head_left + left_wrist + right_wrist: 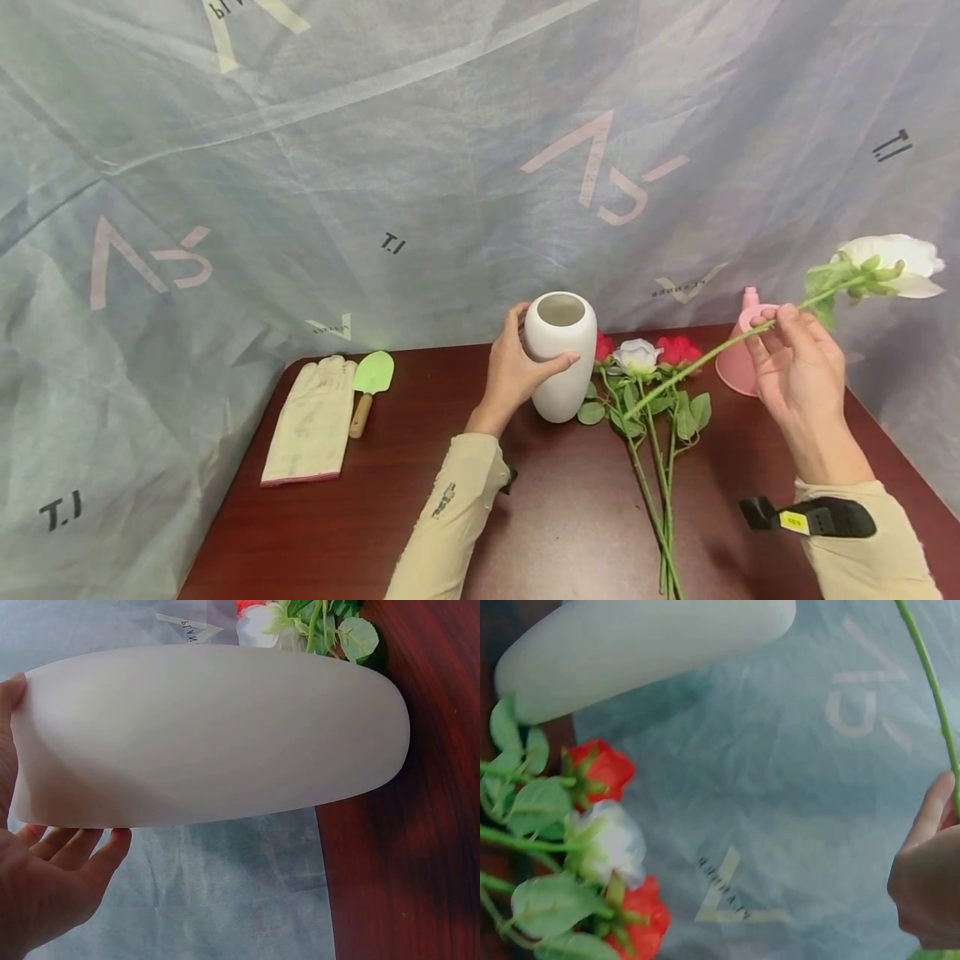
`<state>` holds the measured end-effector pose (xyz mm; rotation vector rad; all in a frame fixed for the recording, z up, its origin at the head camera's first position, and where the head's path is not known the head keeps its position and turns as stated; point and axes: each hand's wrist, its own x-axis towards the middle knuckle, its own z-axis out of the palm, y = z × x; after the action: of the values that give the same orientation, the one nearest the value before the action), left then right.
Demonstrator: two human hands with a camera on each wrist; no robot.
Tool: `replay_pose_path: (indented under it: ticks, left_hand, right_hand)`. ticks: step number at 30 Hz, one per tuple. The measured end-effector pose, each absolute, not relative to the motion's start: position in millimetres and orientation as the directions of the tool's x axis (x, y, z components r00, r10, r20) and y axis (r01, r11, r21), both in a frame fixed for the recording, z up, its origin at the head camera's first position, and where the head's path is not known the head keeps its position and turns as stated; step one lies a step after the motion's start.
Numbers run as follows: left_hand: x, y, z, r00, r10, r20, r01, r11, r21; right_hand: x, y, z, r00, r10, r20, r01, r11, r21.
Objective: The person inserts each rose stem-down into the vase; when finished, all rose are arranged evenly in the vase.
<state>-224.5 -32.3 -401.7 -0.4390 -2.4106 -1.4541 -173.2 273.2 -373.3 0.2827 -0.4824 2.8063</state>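
Observation:
My left hand (517, 362) grips a white vase (561, 367) around its upper part, thumb across the front and fingers on the far left side. The vase stands upright on the table; in the left wrist view its smooth wall (210, 735) fills the middle. At the right, my right hand (802, 375) pinches the green stem of a white flower (892, 262) between thumb and fingers. The bloom points up to the right, and the stem's (930, 675) lower end slants down left, over the flowers on the table.
Two red roses (678, 350) and a white rose (637, 357) lie right of the vase, stems towards me. A pink watering can (737, 367) stands behind my right hand. Cream gloves (311, 421) and a green trowel (373, 372) lie left. A grey sheet (450, 167) hangs behind the table.

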Motion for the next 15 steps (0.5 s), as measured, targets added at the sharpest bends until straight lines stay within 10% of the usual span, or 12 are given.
replay_pose_path:
  ticks: [15]
  left_hand:
    - [-225,-32,-403,-0.903,0.102,0.418,0.419,0.429,0.801]
  right_hand:
    - [-202,258,-340,-0.931,0.363,-0.026,-0.351,-0.914,-0.203]
